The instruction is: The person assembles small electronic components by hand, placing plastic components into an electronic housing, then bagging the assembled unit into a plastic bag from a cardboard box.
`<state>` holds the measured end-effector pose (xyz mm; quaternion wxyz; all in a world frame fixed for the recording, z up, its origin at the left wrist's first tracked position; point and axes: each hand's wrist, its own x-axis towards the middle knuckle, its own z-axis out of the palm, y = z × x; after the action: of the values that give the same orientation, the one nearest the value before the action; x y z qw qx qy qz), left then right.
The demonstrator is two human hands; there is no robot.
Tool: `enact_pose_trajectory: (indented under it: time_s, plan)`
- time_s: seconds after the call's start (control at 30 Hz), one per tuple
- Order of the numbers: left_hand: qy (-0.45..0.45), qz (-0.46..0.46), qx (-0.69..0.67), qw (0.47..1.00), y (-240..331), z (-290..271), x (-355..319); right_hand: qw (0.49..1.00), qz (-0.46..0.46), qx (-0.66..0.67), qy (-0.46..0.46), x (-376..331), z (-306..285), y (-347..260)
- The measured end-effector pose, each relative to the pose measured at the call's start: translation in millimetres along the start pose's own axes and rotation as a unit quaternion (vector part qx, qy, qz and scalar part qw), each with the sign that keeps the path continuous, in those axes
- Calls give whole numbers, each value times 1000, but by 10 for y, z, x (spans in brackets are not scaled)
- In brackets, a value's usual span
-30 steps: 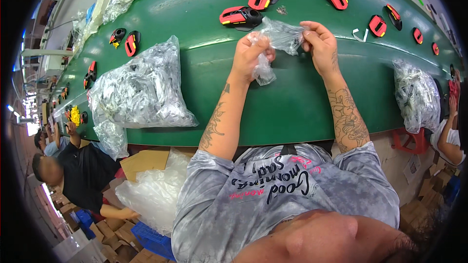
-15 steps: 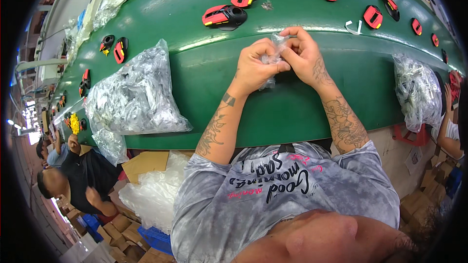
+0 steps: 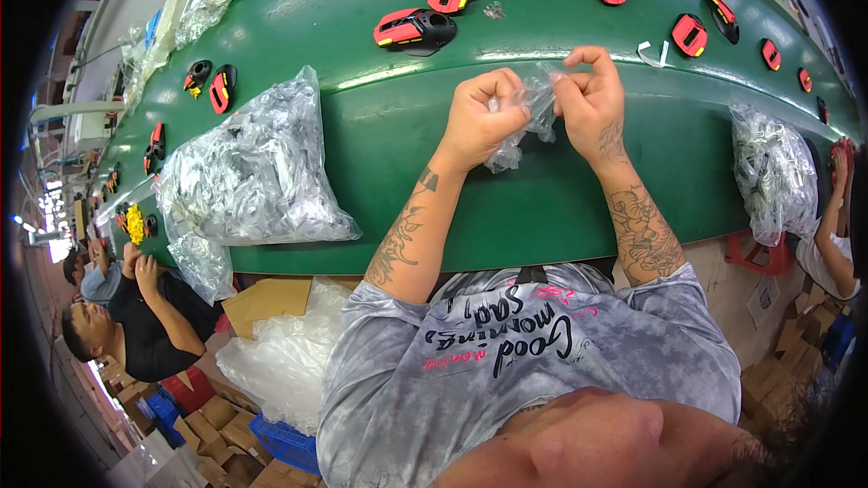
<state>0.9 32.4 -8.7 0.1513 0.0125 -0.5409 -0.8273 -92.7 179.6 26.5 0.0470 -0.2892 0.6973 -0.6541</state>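
Above the green table, my left hand [image 3: 486, 117] is closed round a crumpled clear plastic bag [image 3: 541, 101]. My right hand [image 3: 589, 101] pinches another part of the same bag between thumb and fingers, so the film stretches between both hands. Whether anything sits inside the bag cannot be made out. Beyond my hands lie two red and black plastic parts with yellow pieces [image 3: 416, 30], one close behind the other. Beside them is a small heap of tiny metallic bits [image 3: 494, 10].
A large clear bag full of small parts [image 3: 253, 167] lies left of me on the table [image 3: 407, 208]; a similar bag [image 3: 775, 172] is at the right. Red and black parts [image 3: 690, 35] line the far side. Co-workers [image 3: 149, 325] sit at both ends. White strips [image 3: 653, 55] lie far right.
My hands have moved apart, the right one shifting rightward, and the plastic bag is now spread between them. The co-worker at the left has raised their arms.
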Motion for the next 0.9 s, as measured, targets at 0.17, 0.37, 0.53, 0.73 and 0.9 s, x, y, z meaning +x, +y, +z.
enact_pose_trajectory:
  time_s: [0.17,0.37,0.53,0.73,0.9]
  plan:
    - [-22,-29,-11,999,-17,46,-17,991,87,-100,-21,10,29,132]
    - [32,-31,-52,998,53,60,8,934,-285,-200,-80,118,-72,37]
    - [21,-27,32,999,20,21,-9,944,-172,-273,-72,83,-84,89]
    - [-21,48,103,993,91,72,-19,912,-54,-380,-146,150,-267,66]
    - [32,131,594,793,98,112,-71,895,68,-393,-198,196,-277,53]
